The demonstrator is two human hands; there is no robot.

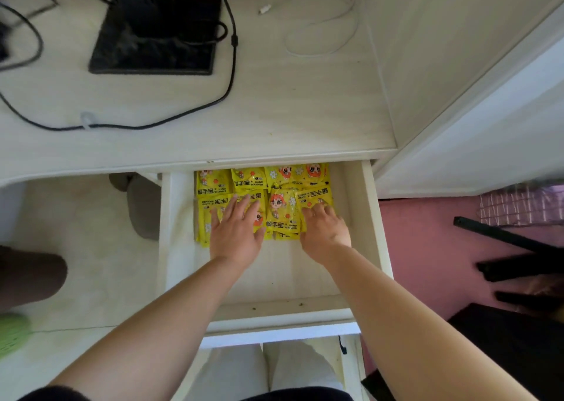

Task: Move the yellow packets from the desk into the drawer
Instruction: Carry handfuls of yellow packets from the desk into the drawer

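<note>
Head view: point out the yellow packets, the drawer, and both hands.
yellow packets (282, 214): head view, on the face of a middle packet.
drawer (274, 275): head view, on its bare floor.
left hand (235, 235): head view, on the back of the hand.
right hand (328, 232): head view, on the back of the hand.

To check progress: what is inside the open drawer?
Yellow packets fill the drawer's back; both hands, left and right, rest on them. The part under the desk is hidden.
</note>
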